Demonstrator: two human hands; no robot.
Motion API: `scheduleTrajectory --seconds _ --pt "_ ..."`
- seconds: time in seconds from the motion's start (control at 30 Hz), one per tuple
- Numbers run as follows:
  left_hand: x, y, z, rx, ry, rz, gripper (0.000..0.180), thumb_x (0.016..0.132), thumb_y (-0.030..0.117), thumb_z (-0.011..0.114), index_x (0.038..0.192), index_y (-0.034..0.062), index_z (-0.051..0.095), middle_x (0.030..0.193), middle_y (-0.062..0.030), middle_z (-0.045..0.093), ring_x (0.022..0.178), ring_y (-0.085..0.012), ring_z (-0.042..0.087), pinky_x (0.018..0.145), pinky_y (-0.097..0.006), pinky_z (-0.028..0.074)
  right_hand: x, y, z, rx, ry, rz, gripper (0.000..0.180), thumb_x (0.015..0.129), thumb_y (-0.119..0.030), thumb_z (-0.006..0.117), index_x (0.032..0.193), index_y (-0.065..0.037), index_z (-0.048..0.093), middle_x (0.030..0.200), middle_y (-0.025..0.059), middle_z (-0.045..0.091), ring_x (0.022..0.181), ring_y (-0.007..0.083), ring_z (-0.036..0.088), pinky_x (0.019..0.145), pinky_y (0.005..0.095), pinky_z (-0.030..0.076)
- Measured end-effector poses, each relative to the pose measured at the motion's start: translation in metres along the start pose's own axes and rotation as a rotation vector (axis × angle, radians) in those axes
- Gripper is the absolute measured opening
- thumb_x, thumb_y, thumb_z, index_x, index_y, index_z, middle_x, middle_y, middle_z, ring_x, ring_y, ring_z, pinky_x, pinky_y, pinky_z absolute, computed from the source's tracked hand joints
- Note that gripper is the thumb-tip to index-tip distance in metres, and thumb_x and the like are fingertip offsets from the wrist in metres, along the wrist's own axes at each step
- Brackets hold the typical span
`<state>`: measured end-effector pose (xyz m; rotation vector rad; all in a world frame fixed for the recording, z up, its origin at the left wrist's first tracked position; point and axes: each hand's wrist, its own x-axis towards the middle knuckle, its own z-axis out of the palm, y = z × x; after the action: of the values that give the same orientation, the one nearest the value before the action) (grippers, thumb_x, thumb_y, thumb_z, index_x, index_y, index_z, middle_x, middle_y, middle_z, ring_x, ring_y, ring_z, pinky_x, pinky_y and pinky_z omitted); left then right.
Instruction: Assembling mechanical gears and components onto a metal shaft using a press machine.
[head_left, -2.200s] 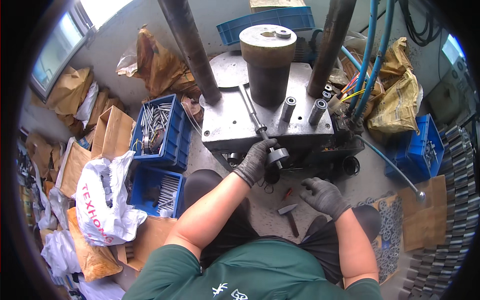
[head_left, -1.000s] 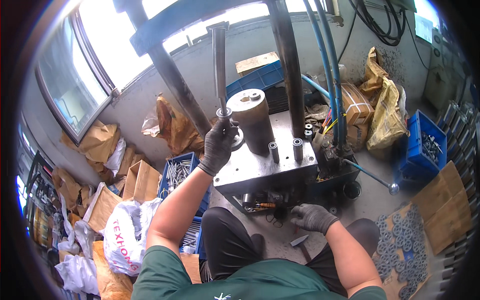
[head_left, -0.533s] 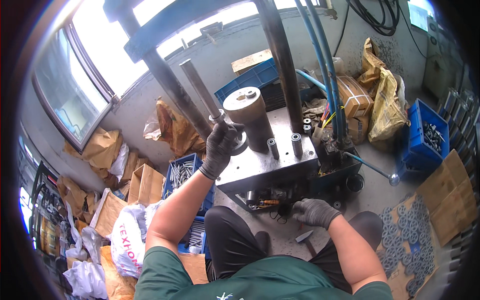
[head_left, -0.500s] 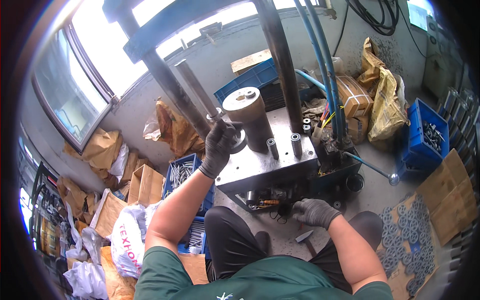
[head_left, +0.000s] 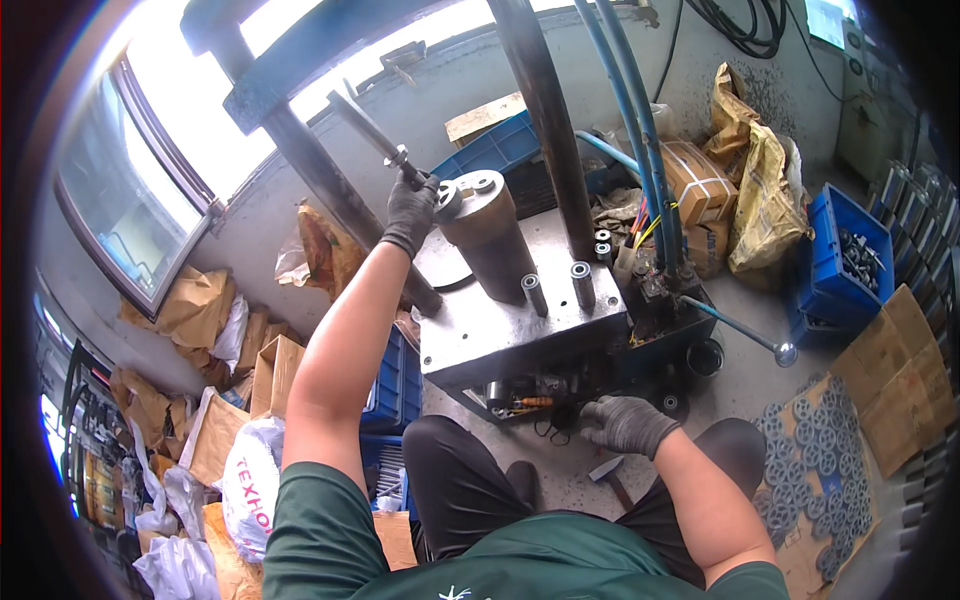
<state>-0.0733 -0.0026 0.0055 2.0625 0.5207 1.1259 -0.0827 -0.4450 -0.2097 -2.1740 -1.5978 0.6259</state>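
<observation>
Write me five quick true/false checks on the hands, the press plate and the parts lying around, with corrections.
1. The left hand holds a metal rod. True.
2. Both hands are bare. False: the left hand and the right hand wear dark gloves.
3. The right hand grips a tool. False: no tool shows in it; the hammer lies on the floor.
4. Two short tubes stand on the metal plate, to the right of the thick cylinder. True.
5. The many wheel-like rings at the right lie in a blue crate. False: the rings are spread over cardboard on the floor.
</observation>
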Motion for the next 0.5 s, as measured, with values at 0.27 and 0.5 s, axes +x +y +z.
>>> scheduleTrajectory --seconds 0.27,0.5 --pt "0.040 -0.007 0.033 0.104 -0.052 0.039 0.013 0.099 0.010 0.073 0.103 0.0054 0.062 0.078 -0.0038 0.064 0.065 -0.0133 0.061 0.064 -0.033 0.053 0.000 0.001 0.003 -0.003 0.038 -0.051 0.044 0.096 -0.042 0.067 0.126 -0.010 0.070 0.114 0.0173 0.071 0.109 0.0378 0.069 0.096 0.0483 0.055" --pt "0.031 -0.003 0.054 0.270 0.049 0.071 0.030 0.092 0.018 0.076 0.116 0.0057 0.064 0.099 -0.0141 0.076 0.096 -0.0311 0.074 0.089 -0.043 0.057 -0.017 -0.015 -0.011 -0.010 0.026 -0.034 0.042 0.095 -0.041 0.068 0.123 -0.010 0.071 0.106 0.0178 0.070 0.103 0.0377 0.070 0.091 0.0489 0.056"
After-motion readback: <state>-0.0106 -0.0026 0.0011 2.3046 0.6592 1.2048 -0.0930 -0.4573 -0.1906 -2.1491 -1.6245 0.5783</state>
